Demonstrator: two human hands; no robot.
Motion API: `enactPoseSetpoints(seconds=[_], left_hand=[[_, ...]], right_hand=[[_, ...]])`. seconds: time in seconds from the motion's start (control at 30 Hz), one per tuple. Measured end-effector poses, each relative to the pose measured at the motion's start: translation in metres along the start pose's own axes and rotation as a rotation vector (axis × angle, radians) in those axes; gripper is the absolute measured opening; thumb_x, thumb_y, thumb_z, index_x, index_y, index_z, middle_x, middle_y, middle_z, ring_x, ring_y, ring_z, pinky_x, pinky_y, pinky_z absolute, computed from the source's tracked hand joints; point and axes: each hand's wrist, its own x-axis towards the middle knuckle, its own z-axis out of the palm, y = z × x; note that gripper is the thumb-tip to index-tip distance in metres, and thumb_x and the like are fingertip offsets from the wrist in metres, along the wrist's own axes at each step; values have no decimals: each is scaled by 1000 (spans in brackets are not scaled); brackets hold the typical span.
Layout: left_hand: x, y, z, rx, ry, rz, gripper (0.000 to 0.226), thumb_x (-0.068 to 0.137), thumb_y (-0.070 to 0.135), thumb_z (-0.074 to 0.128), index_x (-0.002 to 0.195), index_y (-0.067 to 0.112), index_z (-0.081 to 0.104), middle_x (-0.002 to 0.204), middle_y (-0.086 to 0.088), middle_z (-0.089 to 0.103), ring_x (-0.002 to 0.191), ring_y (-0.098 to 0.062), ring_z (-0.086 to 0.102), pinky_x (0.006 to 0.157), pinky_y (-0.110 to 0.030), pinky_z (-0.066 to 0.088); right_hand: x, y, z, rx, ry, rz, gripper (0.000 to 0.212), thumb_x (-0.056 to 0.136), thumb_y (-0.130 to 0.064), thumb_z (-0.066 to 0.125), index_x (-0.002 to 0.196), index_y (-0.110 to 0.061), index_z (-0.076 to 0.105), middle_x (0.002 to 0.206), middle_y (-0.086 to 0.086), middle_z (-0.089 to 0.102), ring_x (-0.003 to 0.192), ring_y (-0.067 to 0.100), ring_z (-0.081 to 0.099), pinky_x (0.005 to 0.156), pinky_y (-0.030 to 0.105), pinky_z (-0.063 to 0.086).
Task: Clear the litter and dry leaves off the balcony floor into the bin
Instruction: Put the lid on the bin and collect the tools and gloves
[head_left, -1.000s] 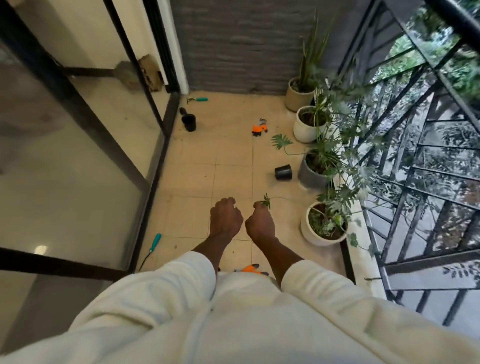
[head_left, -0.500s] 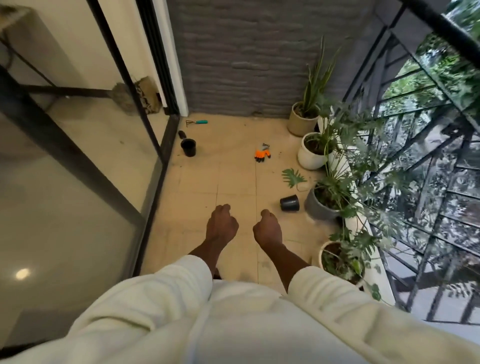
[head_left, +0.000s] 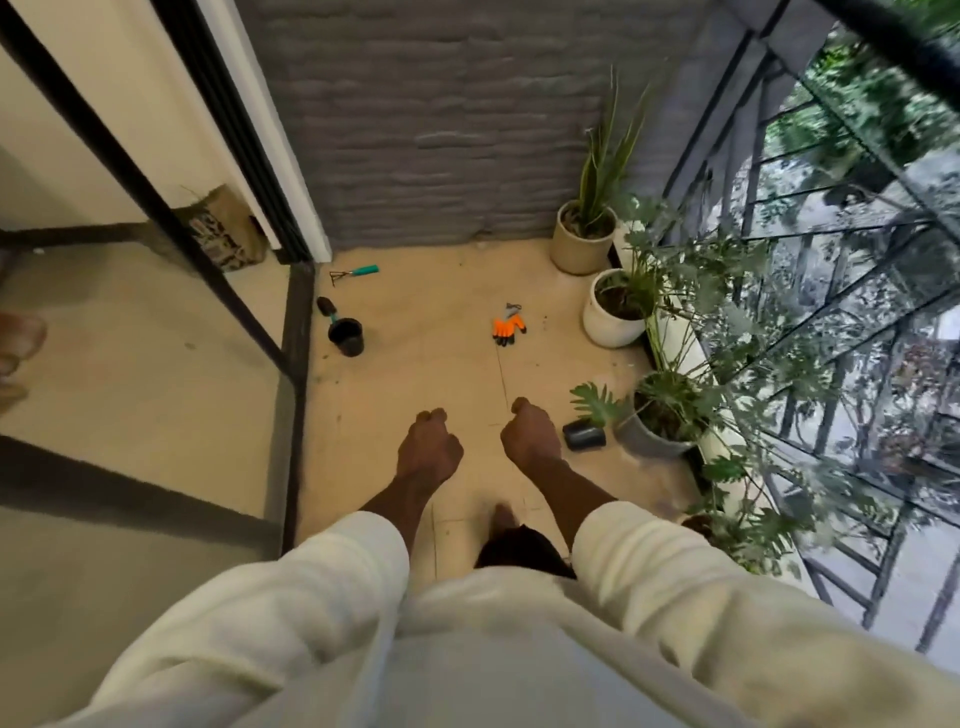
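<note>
View down a tiled balcony floor (head_left: 426, 322). Left hand (head_left: 427, 451) and right hand (head_left: 531, 432) are held out side by side, both closed into fists. On the floor lie orange gloves (head_left: 509, 329), a rake (head_left: 355, 273), an upright black pot (head_left: 346, 336) and a tipped black pot (head_left: 585, 435). Potted plants (head_left: 613, 306) line the railing (head_left: 810, 291).
</note>
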Motion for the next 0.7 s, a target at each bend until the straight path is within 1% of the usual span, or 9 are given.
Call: enactPoseSetpoints(seconds=[0.17, 0.3, 0.47, 0.6, 0.7], left_hand=[[94, 18, -18, 35, -22, 17, 48, 94, 19, 52, 140, 11, 44, 138, -11, 47, 124, -32, 50, 99, -41, 46], [168, 44, -39, 82, -56, 6, 48, 93, 20, 53, 139, 10, 45, 138, -12, 47, 126, -33, 49, 101, -40, 43], [259, 90, -65, 82, -61, 4, 49, 93, 19, 53, 140, 10, 45, 139, -11, 47, 126, -31, 48, 102, -40, 42], [315, 114, -78, 117, -100, 21, 47, 92, 18, 52, 139, 10, 47, 137, -11, 48, 124, -31, 50, 101, -40, 44], [363, 127, -87, 145, -149, -4, 46, 92, 18, 53, 137, 11, 48, 138, -10, 48, 124, -31, 50, 101, -40, 44]], right_hand=[[92, -19, -14, -18, -8, -4, 33, 90, -8, 49, 123, -5, 55, 124, 17, 59, 111, 36, 58, 90, 38, 49], [166, -30, -37, -46, -30, 12, 34, 90, -10, 50, 124, -5, 54, 127, 17, 57, 115, 36, 56, 90, 37, 47], [264, -42, -72, -49, -37, 42, 36, 92, -13, 50, 128, -7, 54, 129, 15, 56, 117, 33, 56, 93, 36, 46], [327, -57, -89, -42, -81, 91, 41, 91, -10, 51, 131, -8, 51, 130, 15, 57, 117, 33, 57, 93, 38, 48], [372, -64, -95, -21, -111, 129, 45, 89, -8, 53, 134, -7, 47, 129, 16, 57, 116, 34, 58, 93, 41, 50]])
